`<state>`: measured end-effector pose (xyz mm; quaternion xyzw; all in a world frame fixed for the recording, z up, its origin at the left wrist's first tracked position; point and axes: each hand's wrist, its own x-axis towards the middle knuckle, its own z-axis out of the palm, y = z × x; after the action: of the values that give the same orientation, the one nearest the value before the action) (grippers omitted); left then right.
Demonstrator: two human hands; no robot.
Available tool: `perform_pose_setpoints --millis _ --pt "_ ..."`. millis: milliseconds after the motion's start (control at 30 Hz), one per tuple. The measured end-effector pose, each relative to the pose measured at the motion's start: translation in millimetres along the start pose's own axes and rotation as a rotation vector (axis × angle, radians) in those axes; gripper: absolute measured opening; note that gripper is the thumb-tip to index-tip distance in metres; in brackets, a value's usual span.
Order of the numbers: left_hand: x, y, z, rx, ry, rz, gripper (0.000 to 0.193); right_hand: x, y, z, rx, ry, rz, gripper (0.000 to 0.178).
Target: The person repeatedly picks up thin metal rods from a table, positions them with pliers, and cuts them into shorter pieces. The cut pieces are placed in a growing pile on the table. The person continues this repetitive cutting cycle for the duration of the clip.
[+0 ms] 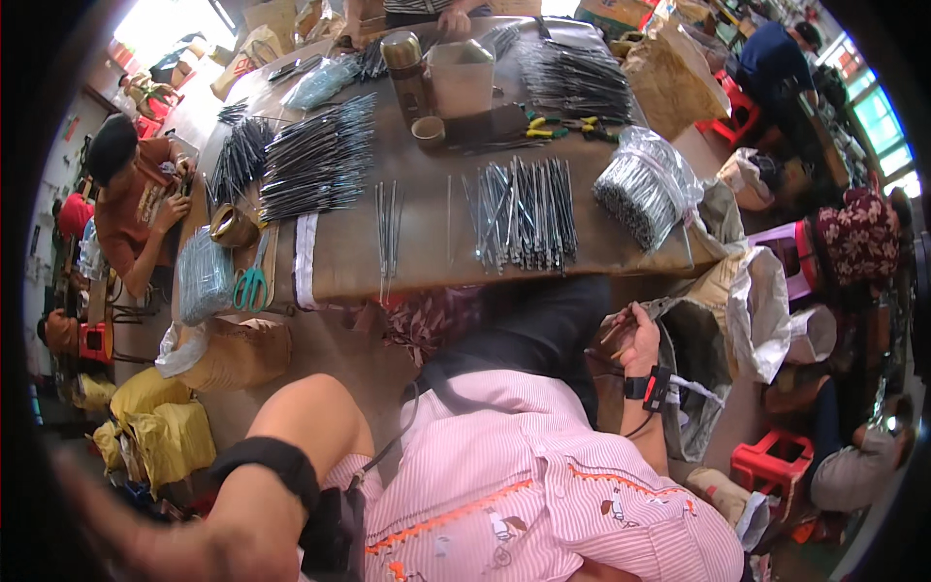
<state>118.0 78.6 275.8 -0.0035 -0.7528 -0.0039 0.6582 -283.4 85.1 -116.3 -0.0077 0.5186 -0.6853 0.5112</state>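
My left hand (160, 529) is at the lower left rim, smeared by motion, and its fingers cannot be made out. A black band wraps that arm. Just off the table's near right edge, my right hand (635, 339) is turned palm up with curled fingers around something slim that I cannot make out. Its wrist carries a black strap with a small red-and-black device. On the table in front lie a wide bunch of thin metal rods (529, 215), a smaller bunch of rods (388, 228) and one single rod (449, 218). A plastic-wrapped bundle of rods (640, 184) sits near the right corner.
The brown table (417, 272) bears dark rod piles (315, 155), a thermos (405, 73), a clear bin (461, 82), pliers (543, 126), a tape roll (233, 228) and teal-handled scissors (252, 281). Sacks (752, 310) crowd the right side. Co-workers sit around; one (141, 204) is at left.
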Motion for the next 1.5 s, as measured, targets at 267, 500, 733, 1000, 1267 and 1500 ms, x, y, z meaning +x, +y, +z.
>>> perform_pose_setpoints --millis 267,500,733,1000,1267,1500 --pt "-132.9 -122.6 17.5 -0.085 0.051 -1.259 0.007 2.4 8.4 -17.5 -0.005 0.042 -0.032 0.005" --pt "-294.3 -151.4 50.0 0.565 -0.608 -1.396 0.024 -8.7 11.1 -3.7 -0.01 0.076 -0.019 0.006" --pt "-329.3 -150.2 89.6 0.639 -0.741 -1.469 0.039 0.8 -15.1 21.1 -0.108 0.117 -0.184 0.009" --pt "-338.9 -168.6 74.4 -0.161 -0.241 -1.938 0.03 65.4 -39.4 41.6 -0.324 0.111 -0.366 0.012" --pt "-327.3 -145.9 53.1 -0.674 0.313 -2.195 0.021 52.8 -44.2 27.7 -0.121 -0.081 -0.234 0.01" --pt "-301.6 -129.3 47.0 -0.948 0.473 -2.159 0.02 51.6 -70.7 16.7 0.345 -0.306 0.098 0.013"
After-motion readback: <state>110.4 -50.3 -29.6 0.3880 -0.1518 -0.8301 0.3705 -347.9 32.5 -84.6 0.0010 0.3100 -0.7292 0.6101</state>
